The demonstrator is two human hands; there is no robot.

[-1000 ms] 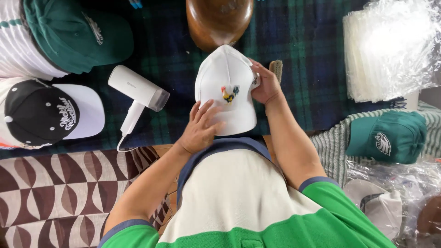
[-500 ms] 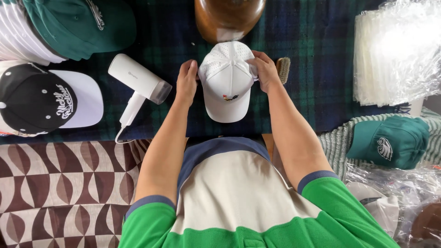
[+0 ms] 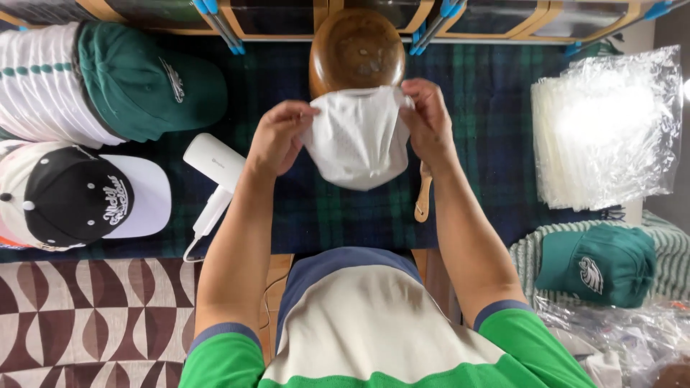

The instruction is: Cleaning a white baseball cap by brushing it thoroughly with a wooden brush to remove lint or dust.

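A white mesh-backed cap (image 3: 357, 138) hangs in front of me, its back panel facing up. My left hand (image 3: 278, 139) grips its left edge and my right hand (image 3: 427, 121) grips its right edge, stretching it between them. Just beyond the cap stands a rounded brown wooden head form (image 3: 357, 49), and the cap's upper rim touches its near side. A wooden-handled tool (image 3: 423, 192) lies on the dark green plaid cloth (image 3: 496, 115) under my right wrist.
A white hair dryer (image 3: 213, 174) lies left of my left arm. Green cap (image 3: 147, 90) and black-and-white cap (image 3: 83, 197) sit on stacks at left. A pile of clear plastic bags (image 3: 607, 126) is at right, another green cap (image 3: 596, 264) below it.
The cap went from lying on the cloth with its white top up to being lifted, turned over and moved toward the wooden form. Both hands shifted to its side edges.
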